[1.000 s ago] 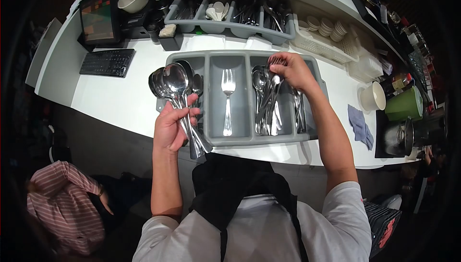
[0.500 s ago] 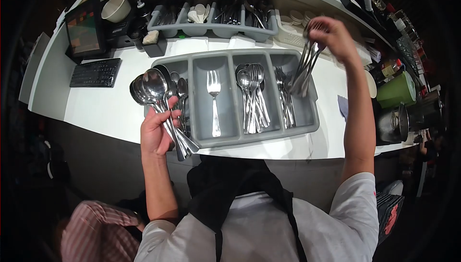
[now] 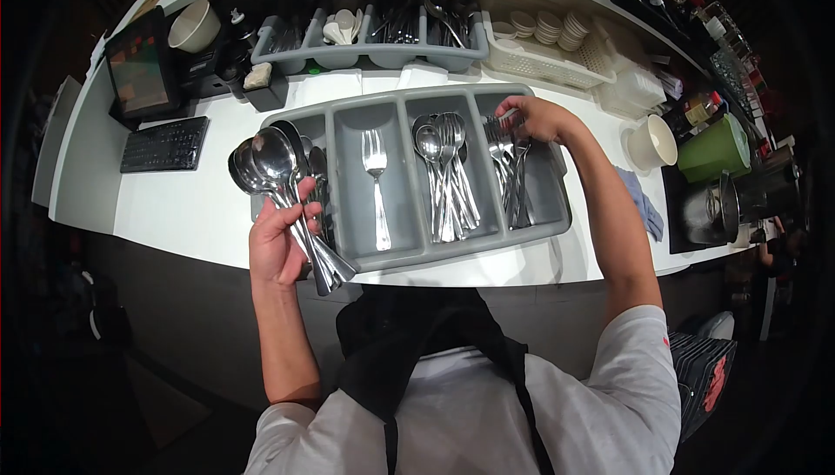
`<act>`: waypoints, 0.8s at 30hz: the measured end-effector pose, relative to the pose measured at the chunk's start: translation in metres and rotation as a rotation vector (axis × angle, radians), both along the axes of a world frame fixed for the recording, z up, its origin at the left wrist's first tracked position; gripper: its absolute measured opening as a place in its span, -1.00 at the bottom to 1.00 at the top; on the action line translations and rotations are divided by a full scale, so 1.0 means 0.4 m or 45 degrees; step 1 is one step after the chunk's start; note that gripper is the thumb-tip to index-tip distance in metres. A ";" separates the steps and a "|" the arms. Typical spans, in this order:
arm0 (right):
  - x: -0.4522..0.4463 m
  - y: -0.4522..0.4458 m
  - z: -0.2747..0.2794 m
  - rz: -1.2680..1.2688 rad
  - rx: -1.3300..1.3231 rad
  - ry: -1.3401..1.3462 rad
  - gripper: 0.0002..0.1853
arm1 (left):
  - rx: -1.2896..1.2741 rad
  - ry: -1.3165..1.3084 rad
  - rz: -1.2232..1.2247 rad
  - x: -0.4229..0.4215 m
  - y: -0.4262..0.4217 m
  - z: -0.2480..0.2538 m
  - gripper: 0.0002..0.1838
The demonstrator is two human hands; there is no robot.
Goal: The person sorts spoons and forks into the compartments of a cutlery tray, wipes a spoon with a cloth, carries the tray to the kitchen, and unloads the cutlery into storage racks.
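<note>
My left hand [image 3: 277,244] is closed round the handles of several large spoons [image 3: 275,158], bowls up, over the left end of a grey cutlery tray [image 3: 391,260]. Partly hidden behind them, smaller spoons [image 3: 318,164] lie in the leftmost compartment. A single fork [image 3: 375,157] rests in the second one. Spoons and forks [image 3: 449,181] are bunched together in the third. At the rightmost compartment my right hand [image 3: 541,118] has its fingers curled round the upper ends of forks [image 3: 521,172], whose handles point down inside it.
Behind stands another grey cutlery tray [image 3: 370,50] with white spoons and dark utensils. A white basket [image 3: 557,64] of small cups is at the back right, near a cream cup [image 3: 652,143] and blue cloth [image 3: 642,204]. A keyboard [image 3: 163,144] and screen [image 3: 139,75] occupy the left.
My right hand has come down and left with the forks, from above the tray's right end into the rightmost compartment. The left hand keeps its spoons. The person at lower left has left view.
</note>
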State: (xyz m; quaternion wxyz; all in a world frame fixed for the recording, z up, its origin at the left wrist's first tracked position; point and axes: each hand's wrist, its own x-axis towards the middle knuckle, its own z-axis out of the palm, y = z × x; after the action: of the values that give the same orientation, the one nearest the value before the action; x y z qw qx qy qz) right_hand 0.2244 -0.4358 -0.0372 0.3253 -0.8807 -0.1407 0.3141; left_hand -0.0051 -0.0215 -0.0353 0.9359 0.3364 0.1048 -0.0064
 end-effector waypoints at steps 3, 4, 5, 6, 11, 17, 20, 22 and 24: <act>0.001 -0.011 0.015 -0.014 0.043 0.096 -0.31 | -0.006 -0.008 -0.014 0.002 0.001 -0.001 -0.46; 0.005 -0.020 0.013 -0.027 0.072 0.128 -0.27 | -0.004 -0.009 -0.014 0.003 0.002 -0.001 -0.45; 0.008 -0.031 0.010 -0.040 0.100 0.160 -0.22 | -0.003 -0.011 -0.014 0.004 0.002 0.000 -0.45; 0.005 -0.031 0.016 -0.053 0.128 0.193 -0.18 | -0.001 -0.011 -0.014 0.004 0.002 0.001 -0.45; -0.026 -0.039 0.032 0.100 0.051 -0.226 -0.14 | 0.002 -0.009 -0.016 0.012 0.007 -0.002 -0.45; -0.071 0.079 0.091 -0.155 -0.051 -0.714 -0.57 | 0.019 0.003 -0.010 0.022 0.003 0.005 -0.45; -0.128 0.204 0.080 -0.099 -0.183 -0.751 -0.65 | -0.001 -0.001 -0.023 0.026 -0.006 0.011 -0.46; -0.157 0.272 0.038 0.058 -0.328 -1.015 -0.69 | -0.001 -0.004 -0.039 0.027 -0.009 0.017 -0.47; -0.152 0.303 -0.041 0.184 -0.446 -1.380 -0.74 | 0.030 0.009 -0.037 0.027 -0.011 0.025 -0.47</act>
State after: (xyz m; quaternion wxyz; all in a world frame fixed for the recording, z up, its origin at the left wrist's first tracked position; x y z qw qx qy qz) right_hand 0.1637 -0.3144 -0.0537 0.0336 -0.9449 -0.2930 -0.1422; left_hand 0.0058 -0.0260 -0.0252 0.9313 0.3488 0.1033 -0.0201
